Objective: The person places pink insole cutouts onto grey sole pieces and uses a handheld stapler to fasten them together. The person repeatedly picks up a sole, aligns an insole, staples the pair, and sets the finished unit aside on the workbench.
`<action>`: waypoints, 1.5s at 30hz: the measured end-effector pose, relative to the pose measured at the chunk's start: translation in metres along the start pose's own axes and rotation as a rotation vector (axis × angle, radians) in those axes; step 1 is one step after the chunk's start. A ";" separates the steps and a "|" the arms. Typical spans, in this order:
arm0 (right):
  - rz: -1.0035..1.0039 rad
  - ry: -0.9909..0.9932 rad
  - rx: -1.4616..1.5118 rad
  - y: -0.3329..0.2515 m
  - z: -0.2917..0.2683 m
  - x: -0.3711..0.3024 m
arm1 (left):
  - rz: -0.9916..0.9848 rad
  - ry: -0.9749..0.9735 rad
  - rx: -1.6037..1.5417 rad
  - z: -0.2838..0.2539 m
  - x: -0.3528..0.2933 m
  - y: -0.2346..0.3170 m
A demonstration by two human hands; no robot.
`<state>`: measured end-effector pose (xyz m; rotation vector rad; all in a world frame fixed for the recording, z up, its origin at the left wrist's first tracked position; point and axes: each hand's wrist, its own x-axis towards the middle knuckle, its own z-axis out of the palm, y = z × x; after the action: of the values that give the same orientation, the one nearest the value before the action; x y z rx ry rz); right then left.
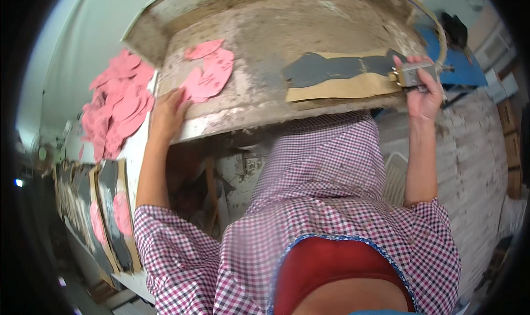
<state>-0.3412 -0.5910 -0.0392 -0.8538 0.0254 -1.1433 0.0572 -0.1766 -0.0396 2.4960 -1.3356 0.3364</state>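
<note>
My left hand is at the near left edge of the worktable, its fingers closed on the rim of a pink cut-out piece. This piece is flat and curved, with dark marks, and a smaller pink piece lies just beyond it. At the table's right end my right hand is wrapped round a grey metal spray gun with a brass nozzle pointing left. The gun is above the right end of a long dark grey shaped strip, which lies on tan backing sheet.
A loose heap of pink pieces lies left of the worktable, which has raised back and side walls. Below the heap, several dark strips on tan backing carry pink pieces. A pale hose arches at the right, near a blue table.
</note>
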 end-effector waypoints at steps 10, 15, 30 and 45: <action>-0.331 -0.041 -0.623 -0.002 0.056 -0.011 | -0.144 0.128 0.010 0.000 0.029 -0.014; -0.179 0.001 -0.748 -0.009 0.053 -0.022 | -0.265 0.005 -0.136 -0.009 0.041 -0.001; -0.096 0.157 -0.266 -0.015 -0.004 0.022 | -0.269 0.182 0.181 -0.009 0.041 0.010; 0.004 0.452 0.189 -0.007 -0.044 0.026 | 0.237 -0.552 -0.780 0.016 0.142 0.318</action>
<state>-0.3532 -0.6383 -0.0553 -0.4161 0.2864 -1.2932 -0.1311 -0.4596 0.0384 1.8102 -1.5521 -0.7469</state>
